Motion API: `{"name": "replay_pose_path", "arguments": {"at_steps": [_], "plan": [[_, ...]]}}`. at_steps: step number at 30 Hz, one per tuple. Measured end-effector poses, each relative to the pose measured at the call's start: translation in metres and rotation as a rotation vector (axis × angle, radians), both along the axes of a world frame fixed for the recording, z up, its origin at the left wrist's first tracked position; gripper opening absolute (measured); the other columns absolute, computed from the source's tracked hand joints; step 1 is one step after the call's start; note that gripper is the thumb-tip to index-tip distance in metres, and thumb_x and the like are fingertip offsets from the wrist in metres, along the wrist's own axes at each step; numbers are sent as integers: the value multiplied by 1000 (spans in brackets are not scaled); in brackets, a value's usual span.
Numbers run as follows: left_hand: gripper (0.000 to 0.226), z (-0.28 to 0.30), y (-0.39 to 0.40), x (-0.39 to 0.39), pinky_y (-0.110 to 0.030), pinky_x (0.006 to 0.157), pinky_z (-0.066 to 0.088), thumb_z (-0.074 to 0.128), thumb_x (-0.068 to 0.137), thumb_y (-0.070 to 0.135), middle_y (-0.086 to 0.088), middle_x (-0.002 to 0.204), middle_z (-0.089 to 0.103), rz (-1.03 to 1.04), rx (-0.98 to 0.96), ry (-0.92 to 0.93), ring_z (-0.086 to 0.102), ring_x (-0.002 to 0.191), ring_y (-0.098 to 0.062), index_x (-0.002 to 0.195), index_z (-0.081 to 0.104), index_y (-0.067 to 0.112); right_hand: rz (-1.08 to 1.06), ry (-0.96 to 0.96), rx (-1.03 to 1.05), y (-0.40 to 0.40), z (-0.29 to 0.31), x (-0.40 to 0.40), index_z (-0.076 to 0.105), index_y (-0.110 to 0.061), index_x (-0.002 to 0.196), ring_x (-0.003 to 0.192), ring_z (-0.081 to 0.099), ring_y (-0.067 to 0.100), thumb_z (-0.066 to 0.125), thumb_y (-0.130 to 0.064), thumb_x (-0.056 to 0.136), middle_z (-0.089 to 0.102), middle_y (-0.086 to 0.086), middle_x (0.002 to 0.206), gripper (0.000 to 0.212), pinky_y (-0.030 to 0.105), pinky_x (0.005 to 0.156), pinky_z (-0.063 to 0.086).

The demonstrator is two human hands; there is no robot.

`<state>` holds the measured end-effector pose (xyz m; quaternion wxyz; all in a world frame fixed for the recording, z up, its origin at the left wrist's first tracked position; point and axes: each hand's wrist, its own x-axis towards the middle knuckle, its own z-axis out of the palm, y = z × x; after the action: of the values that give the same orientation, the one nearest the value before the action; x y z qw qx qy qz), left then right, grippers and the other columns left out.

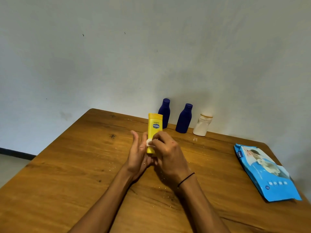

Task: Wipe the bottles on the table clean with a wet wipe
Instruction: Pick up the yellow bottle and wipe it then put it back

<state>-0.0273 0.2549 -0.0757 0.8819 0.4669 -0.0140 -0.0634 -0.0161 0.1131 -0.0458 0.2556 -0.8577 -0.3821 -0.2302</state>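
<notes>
A yellow lotion bottle (154,126) with a blue oval label stands tilted over the middle of the wooden table (70,165). My left hand (137,153) holds its lower end from the left, thumb raised. My right hand (168,153) presses a small white wet wipe (149,142) against the bottle's lower front. Behind it, two dark blue bottles (165,113) (184,118) and a white bottle (202,125) stand upright near the wall.
A blue pack of wet wipes (265,172) lies flat near the table's right edge. Small crumbs are scattered on the wood around my hands. A pale wall rises just behind the table; the floor shows at the far left.
</notes>
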Motion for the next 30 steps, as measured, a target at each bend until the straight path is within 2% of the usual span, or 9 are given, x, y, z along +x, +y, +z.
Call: {"name": "replay_pose_path", "arguments": {"at_steps": [2, 3, 5, 7, 12, 17, 22, 27, 30], "plan": [[85, -4, -5, 1, -43, 72, 55, 16, 90, 85, -14, 122, 71, -65, 148, -53, 70, 92, -26, 150, 47, 34, -88, -3, 64, -2, 2, 1, 66, -9, 114, 111, 62, 24, 75, -15, 85, 58, 9, 122, 31, 40, 88, 61], [81, -6, -9, 0, -38, 65, 53, 12, 92, 83, -9, 111, 73, -86, 207, -72, 68, 81, -21, 150, 44, 37, -123, -11, 108, -5, 3, 3, 67, -8, 116, 112, 62, 26, 71, -15, 86, 59, 11, 123, 30, 41, 87, 62], [74, -6, -14, -1, -34, 57, 52, 8, 94, 79, -4, 100, 72, -108, 263, -98, 66, 70, -15, 146, 43, 39, -184, -51, 198, -11, 4, 8, 69, -5, 116, 110, 64, 28, 64, -15, 90, 59, 14, 122, 29, 41, 85, 62], [75, -7, -15, -1, -31, 52, 52, 7, 95, 74, -7, 101, 70, -127, 290, -122, 68, 72, -18, 146, 41, 30, -244, -59, 293, -14, 5, 10, 69, -5, 118, 110, 64, 26, 67, -14, 92, 59, 14, 121, 27, 38, 87, 61], [74, -4, -13, -2, -27, 47, 52, 10, 98, 73, -10, 102, 67, -111, 281, -148, 66, 72, -20, 145, 43, 26, -239, -53, 347, -12, 4, 12, 70, -5, 119, 111, 63, 22, 74, 0, 90, 61, 13, 119, 29, 36, 87, 61], [78, -1, -6, 0, -30, 49, 53, 15, 96, 79, -11, 109, 71, 21, 241, -101, 64, 76, -22, 143, 47, 26, -16, 62, 128, -5, 4, 8, 69, -8, 115, 118, 58, 22, 68, -12, 88, 58, 7, 124, 27, 38, 97, 58], [82, 2, -3, 1, -32, 53, 56, 17, 94, 75, -13, 125, 70, 147, 184, -65, 70, 88, -24, 142, 49, 16, 5, 121, -16, 0, 0, 6, 70, -18, 111, 125, 45, 22, 82, -10, 83, 57, -3, 123, 31, 30, 96, 41], [81, 4, -2, 2, -41, 70, 56, 21, 95, 74, -16, 133, 69, 231, 127, -34, 70, 105, -34, 143, 50, 16, 25, 108, -79, -2, 1, 8, 73, -20, 102, 124, 45, 20, 84, -12, 82, 59, -3, 119, 25, 32, 98, 31], [73, 6, 0, 2, -34, 55, 57, 25, 98, 71, -19, 128, 70, 224, 73, -37, 68, 87, -31, 141, 50, 18, 26, 140, -55, -8, 3, 10, 72, -19, 100, 122, 39, 16, 79, -20, 85, 60, -1, 121, 17, 32, 94, 32]]}}
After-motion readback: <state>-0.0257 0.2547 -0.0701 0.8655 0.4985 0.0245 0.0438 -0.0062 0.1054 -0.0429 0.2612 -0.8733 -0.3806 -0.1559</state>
